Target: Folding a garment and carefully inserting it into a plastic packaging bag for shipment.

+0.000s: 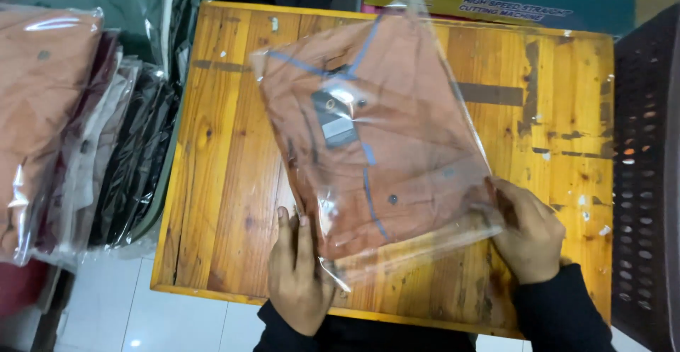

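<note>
With your left hand [299,275] flat & right hand [525,233] pinching the bagged shirt [368,139], slick plastic could slip off the table [219,182] w/o firmer hold.

Folded rust-orange shirt [386,139] sealed inside clear plastic bag [432,47]; dark buttons and dark hang tag visible on front, thin blue lines across fabric. Package lies flat on wooden counter [219,182], rotated askew, collar end far, open bag end near front edge, film glossy and wrinkled.
</note>
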